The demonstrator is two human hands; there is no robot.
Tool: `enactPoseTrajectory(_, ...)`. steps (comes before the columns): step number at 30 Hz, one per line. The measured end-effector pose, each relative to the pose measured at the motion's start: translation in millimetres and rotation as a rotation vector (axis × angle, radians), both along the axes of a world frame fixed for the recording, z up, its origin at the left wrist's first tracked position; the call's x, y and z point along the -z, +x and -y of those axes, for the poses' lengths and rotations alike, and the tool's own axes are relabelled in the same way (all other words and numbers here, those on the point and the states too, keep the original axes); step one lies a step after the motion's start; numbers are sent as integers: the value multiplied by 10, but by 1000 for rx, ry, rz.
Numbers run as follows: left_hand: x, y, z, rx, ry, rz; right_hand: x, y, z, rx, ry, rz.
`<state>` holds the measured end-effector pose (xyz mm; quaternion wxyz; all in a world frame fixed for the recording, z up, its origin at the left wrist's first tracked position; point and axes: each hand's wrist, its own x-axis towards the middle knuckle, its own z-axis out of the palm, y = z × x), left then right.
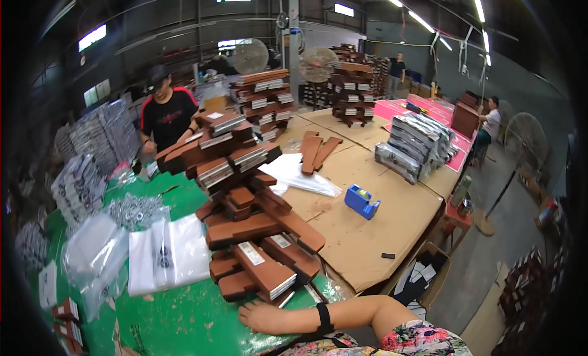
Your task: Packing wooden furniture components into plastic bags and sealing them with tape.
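At the centre of the frame a tall, loose pile of brown board bundles (254, 233) leans across the green tabletop (177, 322), many of the bundles wrapped with white labelled bands. Just below its foot, at lower centre, the person's right hand (263, 317) lies flat on the green surface with the fingers stretched leftward and slightly apart, holding nothing; the fingertips are close beside the lowest bundle, though whether they touch it is hard to say at this angle. A black wristband (323, 318) circles that forearm. The left hand does not show anywhere in the picture.

Judging by how things lie, much of the bundling looks done: the pile is high, and more banded stacks (263, 102) stand at upper centre. What seems left lies left of the pile: clear plastic bags (168, 252) spread flat, and a heap of small metal fittings (136, 210) above them, neither yet joined to any bundle.

Right of the pile, brown cardboard sheeting (367, 227) covers the table, with a blue tape dispenser (361, 201) and a few loose unbanded boards (315, 152) on it. A co-worker in a black and red shirt (168, 117) stands behind the pile at upper left.
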<state>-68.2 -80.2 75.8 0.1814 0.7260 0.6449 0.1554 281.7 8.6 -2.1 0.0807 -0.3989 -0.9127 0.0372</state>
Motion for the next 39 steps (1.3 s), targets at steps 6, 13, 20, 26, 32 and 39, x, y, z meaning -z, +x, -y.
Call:
enactPoseTrajectory(6, 61, -302, -548, -42, 44, -195, 41, 94, 52, -31, 71, -134)
enactPoseTrajectory(13, 244, -1068, 196, -551, 180, -265, 36, -20, 13, -99, 19, -271)
enactPoseTrajectory(20, 1139, -1110, 1685, -929, 194, -90, -316, 105, 81, -13, 0, -20)
enactPoseTrajectory(26, 1281, -610, 2332, -1158, 140, 13, -382, 101, 25, -56, -88, -46)
enactPoseTrajectory(32, 2150, -824, 2610, -1240, -156, 309, -443, 20, 30, -37, -121, 21)
enactPoseTrajectory(39, 2879, -1173, 2439, -1567, -132, -193, -468, -40, 40, -14, -101, 53)
